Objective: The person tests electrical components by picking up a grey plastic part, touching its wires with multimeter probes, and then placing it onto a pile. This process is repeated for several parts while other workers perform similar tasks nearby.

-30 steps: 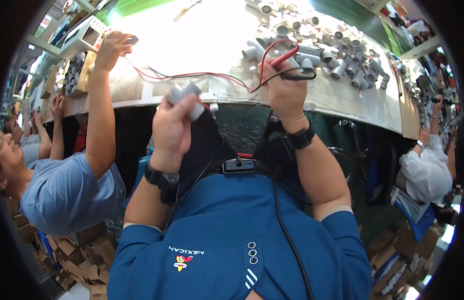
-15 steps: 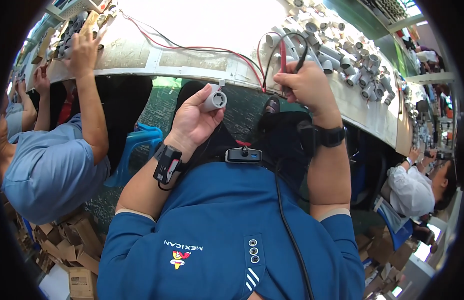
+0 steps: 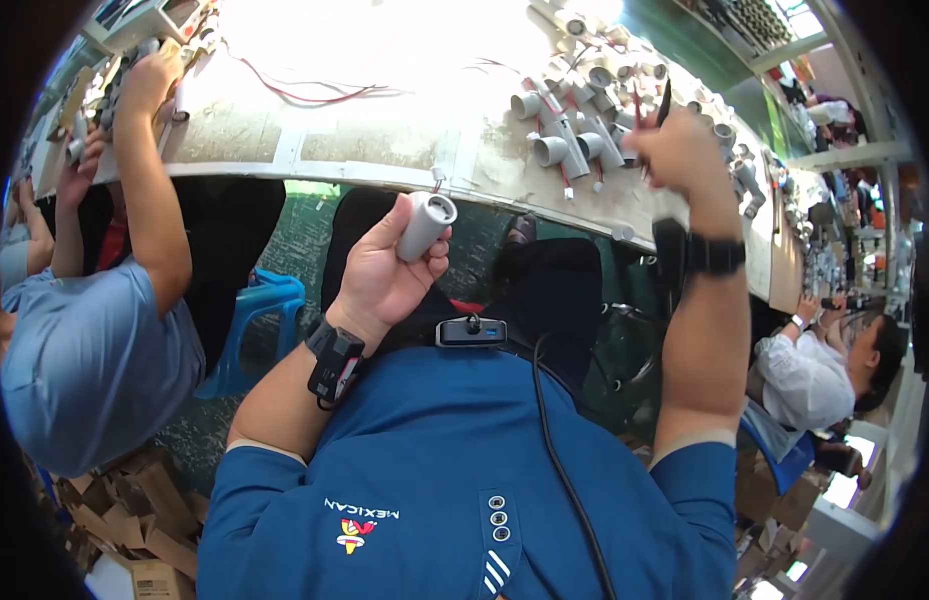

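Observation:
In front of my lap my left hand (image 3: 377, 268) is closed round a light grey plastic cylinder (image 3: 421, 238). Its open round end tilts up and away from me, and a small white connector (image 3: 438, 175) on short wires stands out at its far side. My right hand (image 3: 687, 158), smeared by motion, is out over the right part of the bench, closed on a pair of test probes. The black probe (image 3: 666, 102) and the red probe (image 3: 639, 108) stick up from the fingers. Close to that hand lies a heap of similar grey cylinders (image 3: 551, 151), several with wires and connectors.
The white bench (image 3: 365, 150) runs across in front of me, with a red and black lead (image 3: 315, 99) on it. A co-worker in light blue (image 3: 100, 350) handles parts at the left, beside a blue stool (image 3: 250, 335). Another person in white (image 3: 800, 375) sits at the right. Cardboard boxes (image 3: 150, 490) lie behind.
My right hand has swung right with the probes, drawing their leads off the bench's middle toward the heap. My left hand has turned the cylinder, so more of its side shows.

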{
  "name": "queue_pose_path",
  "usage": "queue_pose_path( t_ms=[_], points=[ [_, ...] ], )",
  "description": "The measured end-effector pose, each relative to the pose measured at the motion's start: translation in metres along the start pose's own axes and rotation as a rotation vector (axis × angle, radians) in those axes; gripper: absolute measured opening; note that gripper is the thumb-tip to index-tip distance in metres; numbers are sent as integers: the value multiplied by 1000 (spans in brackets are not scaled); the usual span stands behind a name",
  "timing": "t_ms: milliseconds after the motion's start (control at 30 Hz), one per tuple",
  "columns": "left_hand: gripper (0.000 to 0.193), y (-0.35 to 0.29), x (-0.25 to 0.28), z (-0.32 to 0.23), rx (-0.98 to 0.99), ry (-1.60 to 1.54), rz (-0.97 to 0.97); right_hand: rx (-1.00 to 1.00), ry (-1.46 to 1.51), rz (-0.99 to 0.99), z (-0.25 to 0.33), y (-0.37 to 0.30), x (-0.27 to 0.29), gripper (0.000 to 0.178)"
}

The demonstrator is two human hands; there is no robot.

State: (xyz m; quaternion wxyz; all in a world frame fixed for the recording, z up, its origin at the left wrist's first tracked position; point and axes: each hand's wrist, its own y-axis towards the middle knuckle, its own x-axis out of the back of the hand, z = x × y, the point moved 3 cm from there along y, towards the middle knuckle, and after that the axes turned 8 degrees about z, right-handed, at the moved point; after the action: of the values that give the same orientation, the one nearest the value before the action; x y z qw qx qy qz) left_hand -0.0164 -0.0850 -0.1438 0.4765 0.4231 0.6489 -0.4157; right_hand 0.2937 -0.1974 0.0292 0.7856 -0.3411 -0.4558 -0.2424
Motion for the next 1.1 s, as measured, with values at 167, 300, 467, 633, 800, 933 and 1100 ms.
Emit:
queue_pose_path(
  t_ms=[167, 300, 467, 633, 800, 933, 1100],
  points=[
    [34, -7, 4, 11, 75, 40, -141, 185, 638, 477, 27, -47, -55, 20],
    [31, 2, 11, 13, 98, 37, -166, 238, 1069, 544, 57, -36, -119, 19],
    [33, 4, 23, 14, 139, -58, -111, 328, 1205, 362, 78, -18, -155, 19],
    [36, 3, 33, 9, 202, -278, -5, 451, 1076, 276, 92, -9, -168, 19],
    [39, 3, 31, 9, 213, -308, -4, 492, 1069, 266, 95, -7, -176, 17],
    [40, 4, 31, 9, 218, -299, 8, 475, 963, 269, 99, -8, -173, 16],
    [39, 3, 19, 7, 172, -102, -108, 520, 901, 223, 101, -9, -175, 16]
  ],
)
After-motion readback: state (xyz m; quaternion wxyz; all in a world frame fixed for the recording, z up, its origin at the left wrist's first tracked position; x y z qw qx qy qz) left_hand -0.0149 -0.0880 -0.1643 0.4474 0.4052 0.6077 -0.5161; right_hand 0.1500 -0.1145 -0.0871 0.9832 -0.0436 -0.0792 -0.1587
